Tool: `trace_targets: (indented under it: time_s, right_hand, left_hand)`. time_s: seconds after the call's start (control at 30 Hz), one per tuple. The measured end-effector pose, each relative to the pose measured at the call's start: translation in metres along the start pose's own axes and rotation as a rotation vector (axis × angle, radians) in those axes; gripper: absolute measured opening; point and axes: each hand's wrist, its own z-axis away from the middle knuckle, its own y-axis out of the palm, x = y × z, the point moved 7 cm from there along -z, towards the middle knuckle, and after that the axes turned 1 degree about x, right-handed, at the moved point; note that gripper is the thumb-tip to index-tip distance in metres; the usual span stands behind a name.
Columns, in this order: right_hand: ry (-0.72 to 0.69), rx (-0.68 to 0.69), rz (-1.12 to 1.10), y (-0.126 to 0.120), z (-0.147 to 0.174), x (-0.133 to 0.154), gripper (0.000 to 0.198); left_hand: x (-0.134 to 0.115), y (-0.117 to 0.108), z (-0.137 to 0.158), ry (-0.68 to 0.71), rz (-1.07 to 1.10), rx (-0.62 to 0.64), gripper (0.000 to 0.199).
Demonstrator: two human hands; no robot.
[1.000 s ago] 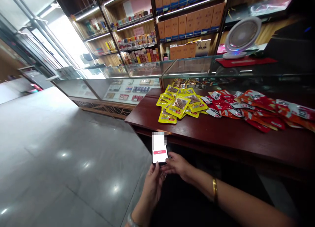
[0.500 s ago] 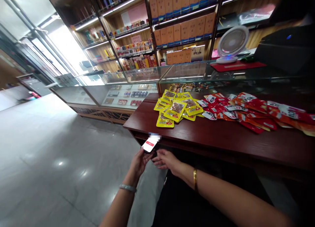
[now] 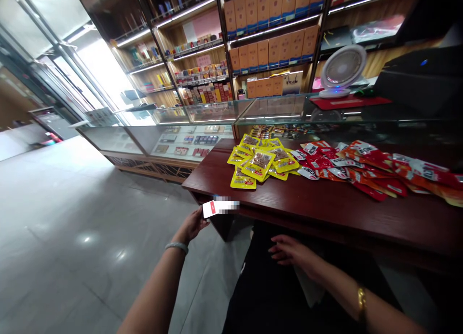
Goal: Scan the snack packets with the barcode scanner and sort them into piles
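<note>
My left hand (image 3: 193,224) grips the lower end of a smartphone (image 3: 210,209), just off the near left corner of the dark red table (image 3: 202,174). The phone's screen is lit white with a red patch, and its far end is blurred out. Over my lap, below the table edge, my right hand (image 3: 294,253) hangs with its fingers apart and holds nothing. On the table lie a pile of yellow snack packets (image 3: 258,163) and, to the right, a long heap of red snack packets (image 3: 365,165). Neither hand touches the packets.
Behind the table runs a glass display counter (image 3: 173,146) with small boxes inside. A white fan (image 3: 343,68) stands on it, on a red mat (image 3: 349,102). Shelves with orange boxes (image 3: 275,49) line the wall. Grey tiled floor (image 3: 72,228) extends to the left.
My left hand has moved left with the phone, which has turned more sideways. My right hand has drawn away from the phone, to the right and down over my lap.
</note>
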Motion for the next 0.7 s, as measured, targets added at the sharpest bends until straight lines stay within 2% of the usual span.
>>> trace_targets:
  time_s: [0.23, 0.37, 0.47, 0.57, 0.7]
  right_hand:
    - [-0.017, -0.048, -0.029, -0.026, 0.009, -0.012, 0.03]
    - [0.012, -0.048, -0.021, -0.023, 0.009, -0.011, 0.027]
    - [0.027, -0.003, -0.039, 0.001, 0.0, 0.0, 0.025]
    - [0.026, 0.054, -0.109, 0.039, -0.02, 0.018, 0.028]
    - [0.026, 0.085, -0.24, 0.087, -0.053, 0.041, 0.03]
  left_hand:
    - [0.004, -0.004, 0.015, 0.079, 0.049, 0.021, 0.02]
    - [0.006, -0.009, 0.027, 0.03, -0.001, 0.05, 0.015]
    - [0.002, -0.001, 0.026, -0.033, -0.061, 0.102, 0.011]
    - [-0.005, 0.012, 0.019, -0.095, -0.088, 0.128, 0.012]
    - [-0.016, 0.023, 0.008, -0.156, -0.076, 0.097, 0.017]
